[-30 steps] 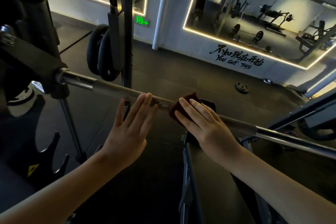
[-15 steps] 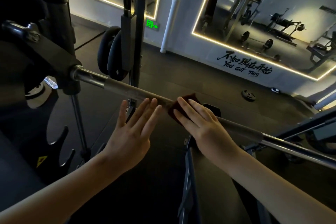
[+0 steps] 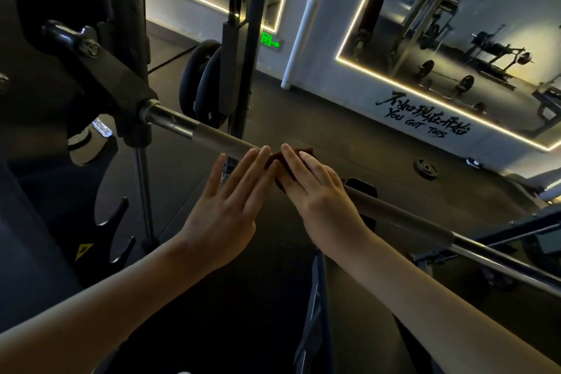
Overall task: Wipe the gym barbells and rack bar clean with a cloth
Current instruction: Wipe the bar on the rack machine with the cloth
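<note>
1 bar (image 3: 212, 138), 1 cloth (image 3: 304, 151): R hand (image 3: 321, 194) flat on cloth, L hand (image 3: 224, 215) spread, touching bar

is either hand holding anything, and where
Nothing is gripped: the right hand presses the cloth onto the bar with straight fingers; the left hand is open, fingertips at the bar.

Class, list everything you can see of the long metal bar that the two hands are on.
The bar is a long, round metal rod running diagonally from a black rack fitting at upper left to lower right. Its end sections look shiny; the middle is duller grey. The right hand presses a dark red cloth onto the middle with straight fingers, and the fingertips of the left hand lie against it beside the cloth.
</note>
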